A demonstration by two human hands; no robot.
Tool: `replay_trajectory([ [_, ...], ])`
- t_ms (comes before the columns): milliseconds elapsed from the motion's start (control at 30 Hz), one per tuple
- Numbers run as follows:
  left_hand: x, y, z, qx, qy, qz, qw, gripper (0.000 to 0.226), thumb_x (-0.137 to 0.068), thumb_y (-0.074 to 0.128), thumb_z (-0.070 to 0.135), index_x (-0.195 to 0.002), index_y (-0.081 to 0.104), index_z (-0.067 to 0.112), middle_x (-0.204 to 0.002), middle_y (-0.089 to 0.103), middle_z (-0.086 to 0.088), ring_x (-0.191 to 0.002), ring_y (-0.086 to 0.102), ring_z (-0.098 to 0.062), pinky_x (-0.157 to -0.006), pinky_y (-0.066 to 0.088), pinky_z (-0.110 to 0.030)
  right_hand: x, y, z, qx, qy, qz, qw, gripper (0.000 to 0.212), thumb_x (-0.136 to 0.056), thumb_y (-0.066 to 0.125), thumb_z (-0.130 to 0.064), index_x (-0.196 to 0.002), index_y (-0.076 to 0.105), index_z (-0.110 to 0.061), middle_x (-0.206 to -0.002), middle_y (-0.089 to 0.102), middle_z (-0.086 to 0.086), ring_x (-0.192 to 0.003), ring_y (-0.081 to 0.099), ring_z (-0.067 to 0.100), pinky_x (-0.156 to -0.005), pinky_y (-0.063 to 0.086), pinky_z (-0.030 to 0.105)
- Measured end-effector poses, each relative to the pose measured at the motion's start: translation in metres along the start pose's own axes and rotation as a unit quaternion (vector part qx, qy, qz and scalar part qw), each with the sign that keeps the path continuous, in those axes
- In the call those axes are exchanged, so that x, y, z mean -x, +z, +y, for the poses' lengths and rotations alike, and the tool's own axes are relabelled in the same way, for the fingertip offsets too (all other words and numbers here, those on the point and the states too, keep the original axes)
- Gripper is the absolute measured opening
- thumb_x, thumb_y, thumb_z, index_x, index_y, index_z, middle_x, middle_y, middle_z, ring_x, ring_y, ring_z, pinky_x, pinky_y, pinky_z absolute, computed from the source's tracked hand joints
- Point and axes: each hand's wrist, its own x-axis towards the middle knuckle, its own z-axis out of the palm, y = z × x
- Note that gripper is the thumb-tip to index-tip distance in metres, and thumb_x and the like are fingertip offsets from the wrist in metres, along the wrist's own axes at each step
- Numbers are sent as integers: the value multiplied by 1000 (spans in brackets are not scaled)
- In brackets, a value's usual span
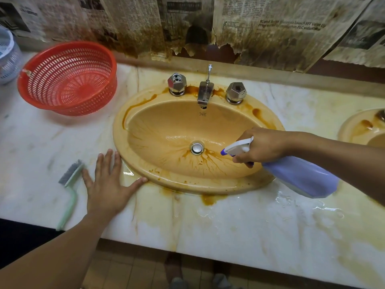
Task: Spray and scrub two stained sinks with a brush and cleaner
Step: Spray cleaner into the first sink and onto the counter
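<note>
A tan oval sink (pixel 145 178) streaked with brown stains is set into the marble counter (pixel 229 222), its drain at the centre. My right hand (pixel 262 147) grips a lilac spray bottle (pixel 302 178) by the trigger, white nozzle aimed at the bowl near the drain. My left hand (pixel 108 184) lies flat with spread fingers on the counter, thumb touching the sink's front left rim. A light green brush (pixel 69 188) with grey bristles lies on the counter just left of that hand. The second stained sink (pixel 358 130) shows partly at the right edge.
A red perforated basket (pixel 68 80) sits tilted at the back left, with a pale blue basket (pixel 8 57) behind it. A chrome tap (pixel 205 92) and two faceted knobs stand behind the bowl. Stained newspaper covers the wall. Water pools on the counter at the front right.
</note>
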Motion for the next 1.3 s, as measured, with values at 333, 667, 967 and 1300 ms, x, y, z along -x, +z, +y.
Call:
replay_trajectory([
  [333, -1, 0, 0, 0, 1, 0, 1000, 119, -76, 18, 100, -166, 7, 23, -173, -3, 6, -157, -15, -10, -125, -7, -60, 23, -11, 26, 50, 96, -29, 994, 27, -89, 73, -43, -77, 56, -27, -70, 74, -4, -59, 61, 6, -72, 51, 28],
  [667, 0, 0, 1, 1, 8, 2, 1000, 117, -78, 19, 98, -166, 9, 22, -173, -1, 4, -158, -12, -13, -124, -7, -60, 25, -13, 39, 94, 124, -8, 988, 30, -88, 73, -49, -85, 52, -28, -88, 64, -4, -75, 60, 13, -70, 50, 31],
  [967, 0, -1, 1, 3, 8, 3, 1000, 117, -77, 20, 99, -165, 10, 22, -173, 0, 4, -158, -11, -13, -124, -5, -61, 18, -9, 29, 45, 71, -50, 995, 24, -84, 75, -52, -81, 70, -29, -78, 71, -9, -76, 64, 10, -75, 50, 29],
  [1300, 0, -2, 2, 11, 3, 4, 1000, 119, -76, 21, 100, -165, 14, 22, -173, 3, 4, -158, -10, -12, -124, -5, -61, -5, -4, -7, 39, 52, -64, 996, 25, -88, 72, -46, -78, 58, -27, -72, 76, -5, -72, 64, 11, -83, 53, 34],
])
